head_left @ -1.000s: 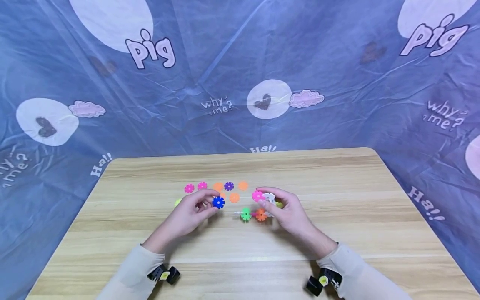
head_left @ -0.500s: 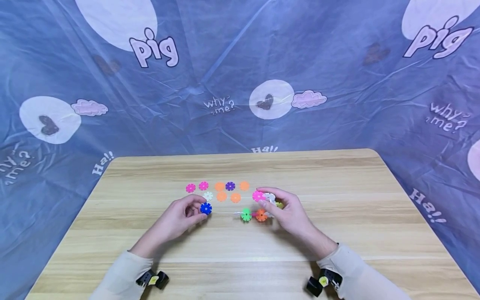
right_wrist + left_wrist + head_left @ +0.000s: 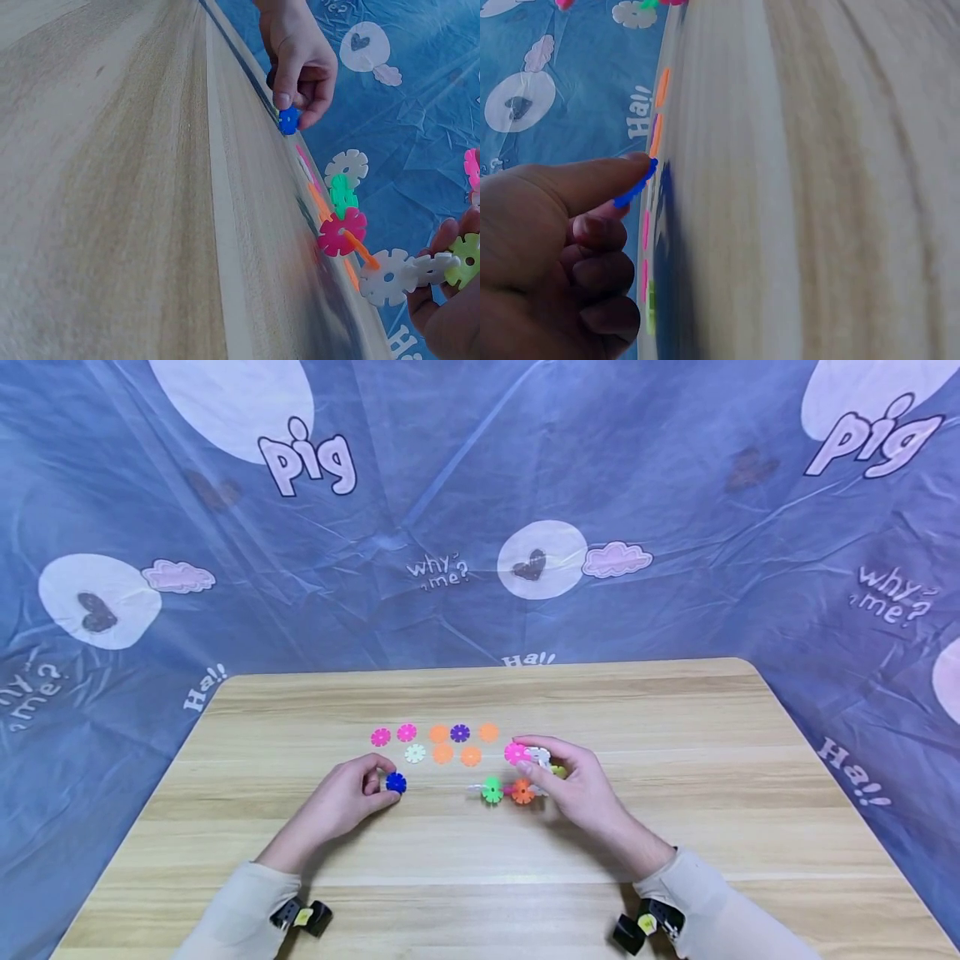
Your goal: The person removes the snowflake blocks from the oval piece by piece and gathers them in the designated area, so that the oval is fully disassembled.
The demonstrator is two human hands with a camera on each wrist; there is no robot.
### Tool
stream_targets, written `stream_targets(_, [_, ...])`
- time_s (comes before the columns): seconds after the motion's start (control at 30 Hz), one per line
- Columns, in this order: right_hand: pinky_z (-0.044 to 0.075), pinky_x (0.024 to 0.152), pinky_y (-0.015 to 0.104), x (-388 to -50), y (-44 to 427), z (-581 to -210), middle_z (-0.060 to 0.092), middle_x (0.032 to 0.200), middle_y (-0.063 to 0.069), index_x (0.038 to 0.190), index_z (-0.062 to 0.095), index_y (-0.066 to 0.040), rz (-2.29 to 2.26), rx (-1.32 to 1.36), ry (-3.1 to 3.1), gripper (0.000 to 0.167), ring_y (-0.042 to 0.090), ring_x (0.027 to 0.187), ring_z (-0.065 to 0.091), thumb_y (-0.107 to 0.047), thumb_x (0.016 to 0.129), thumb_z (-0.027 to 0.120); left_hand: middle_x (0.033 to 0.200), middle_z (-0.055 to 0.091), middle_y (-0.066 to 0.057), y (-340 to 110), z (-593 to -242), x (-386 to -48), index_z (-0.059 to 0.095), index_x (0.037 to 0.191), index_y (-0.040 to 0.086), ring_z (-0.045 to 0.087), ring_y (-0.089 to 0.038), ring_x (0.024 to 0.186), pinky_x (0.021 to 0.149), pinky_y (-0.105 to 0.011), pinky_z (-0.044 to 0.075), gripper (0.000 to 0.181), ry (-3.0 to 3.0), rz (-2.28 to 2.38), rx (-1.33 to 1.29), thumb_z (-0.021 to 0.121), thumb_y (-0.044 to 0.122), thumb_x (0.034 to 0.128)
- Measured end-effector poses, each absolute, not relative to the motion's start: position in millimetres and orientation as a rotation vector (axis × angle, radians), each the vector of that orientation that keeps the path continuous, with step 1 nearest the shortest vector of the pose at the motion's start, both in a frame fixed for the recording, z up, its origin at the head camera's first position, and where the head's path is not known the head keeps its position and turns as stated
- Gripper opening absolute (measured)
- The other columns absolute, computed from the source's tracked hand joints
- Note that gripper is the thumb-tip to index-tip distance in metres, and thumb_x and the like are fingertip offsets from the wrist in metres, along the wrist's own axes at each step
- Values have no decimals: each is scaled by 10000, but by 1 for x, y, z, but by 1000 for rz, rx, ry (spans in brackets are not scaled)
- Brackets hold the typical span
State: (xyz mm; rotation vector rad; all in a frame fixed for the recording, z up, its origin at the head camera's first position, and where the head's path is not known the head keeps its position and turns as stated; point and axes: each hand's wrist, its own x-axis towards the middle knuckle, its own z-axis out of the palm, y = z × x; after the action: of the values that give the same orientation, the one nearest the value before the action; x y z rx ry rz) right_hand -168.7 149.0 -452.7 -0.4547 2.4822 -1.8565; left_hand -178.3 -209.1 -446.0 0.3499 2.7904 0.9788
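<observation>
Head view, left hand (image 3: 345, 795): thumb and index finger pinch a blue, notched, round plastic disc (image 3: 396, 782) at their tips.
Right hand (image 3: 581, 789): thumb and fingers hold a chain of interlocked notched plastic discs (image 3: 522, 791), white, pink, orange, green and yellow-green, reaching toward the left fingers but well apart from the blue disc.
Loose flat discs: beyond the left fingertips, one whitish (image 3: 415, 753) beside two orange; behind these, two pink (image 3: 407, 732), two orange, one purple (image 3: 460, 732).
Backdrop: blue printed cloth (image 3: 450, 485), farthest from the fingers.
</observation>
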Motion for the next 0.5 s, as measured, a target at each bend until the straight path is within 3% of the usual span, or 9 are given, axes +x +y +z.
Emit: stream_targets(0.5, [567,863,271,-170,149,-452,771,1209,143,1365,729,-90,-1892,-465,2450,343,98,986,679,-137,1024,732,696,523,33,-210,-446,-190,738,1155,65,456,-113,615,595,-265,372,248,2797,880,283,821,188,956])
